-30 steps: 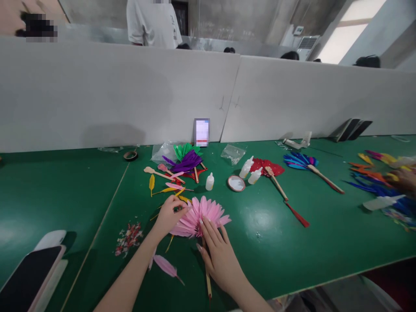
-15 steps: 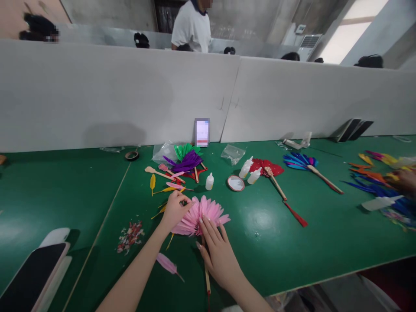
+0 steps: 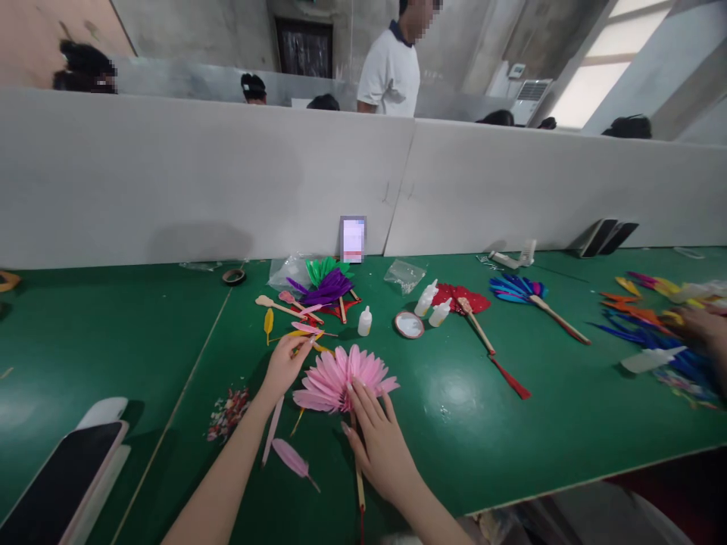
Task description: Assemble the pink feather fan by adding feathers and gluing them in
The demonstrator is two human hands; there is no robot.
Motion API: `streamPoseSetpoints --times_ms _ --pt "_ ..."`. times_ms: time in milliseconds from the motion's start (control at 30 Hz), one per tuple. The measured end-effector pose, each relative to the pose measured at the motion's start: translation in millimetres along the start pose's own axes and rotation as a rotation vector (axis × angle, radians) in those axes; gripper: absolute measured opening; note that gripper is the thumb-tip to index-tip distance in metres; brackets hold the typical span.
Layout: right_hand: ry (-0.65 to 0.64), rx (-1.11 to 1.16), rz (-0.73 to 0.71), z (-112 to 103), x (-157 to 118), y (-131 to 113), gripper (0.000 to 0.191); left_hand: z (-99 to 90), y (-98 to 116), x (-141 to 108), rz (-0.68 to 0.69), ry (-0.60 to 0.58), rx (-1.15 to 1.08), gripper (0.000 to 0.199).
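A pink feather fan (image 3: pixel 326 386) lies spread on the green table, its thin wooden handle (image 3: pixel 360 484) pointing toward me. My right hand (image 3: pixel 378 431) rests flat across the fan's base, fingers outstretched and thumb left of the handle. Just beyond the fan's upper left edge, my left hand (image 3: pixel 287 367) has its thumb and forefinger pinched together beside loose yellow and pink feathers (image 3: pixel 305 328). Whatever may be between those fingertips is too small to make out. Below that wrist lies a narrow pink feather (image 3: pixel 273 431), with another pink feather (image 3: pixel 291 459) nearby.
Glue bottles (image 3: pixel 365 322) and a small white dish (image 3: pixel 409 325) stand beyond the fan. Finished-looking red (image 3: pixel 463 299) and blue (image 3: pixel 514 288) fans lie right. Red scraps (image 3: pixel 228 412) and phones (image 3: pixel 62 484) are left. Another person's hand (image 3: pixel 707 325) is among feathers at far right.
My left hand has drawn away from the pink fan, up and to the left. The narrow pink feather by my forearm now shows. My right hand stays on the fan.
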State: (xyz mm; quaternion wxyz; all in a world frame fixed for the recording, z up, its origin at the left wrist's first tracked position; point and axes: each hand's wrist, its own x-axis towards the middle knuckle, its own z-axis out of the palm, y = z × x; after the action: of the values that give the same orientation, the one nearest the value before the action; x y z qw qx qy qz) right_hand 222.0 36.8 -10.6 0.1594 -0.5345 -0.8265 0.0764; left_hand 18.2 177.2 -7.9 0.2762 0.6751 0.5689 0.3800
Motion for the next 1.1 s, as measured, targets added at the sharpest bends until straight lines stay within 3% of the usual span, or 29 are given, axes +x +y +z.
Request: streamPoseSetpoints --times_ms 333,767,1100 --pt "0.034 0.008 -0.019 4 0 1 0.056 7.8 14 -3 0.053 -0.093 0.032 0.019" --pt "0.039 0.015 -0.021 5 -1 1 0.056 9.8 24 0 0.061 -0.276 0.041 0.023" --pt "0.050 0.018 -0.016 6 -1 2 0.054 16.6 31 4 0.083 -0.318 0.057 0.024"
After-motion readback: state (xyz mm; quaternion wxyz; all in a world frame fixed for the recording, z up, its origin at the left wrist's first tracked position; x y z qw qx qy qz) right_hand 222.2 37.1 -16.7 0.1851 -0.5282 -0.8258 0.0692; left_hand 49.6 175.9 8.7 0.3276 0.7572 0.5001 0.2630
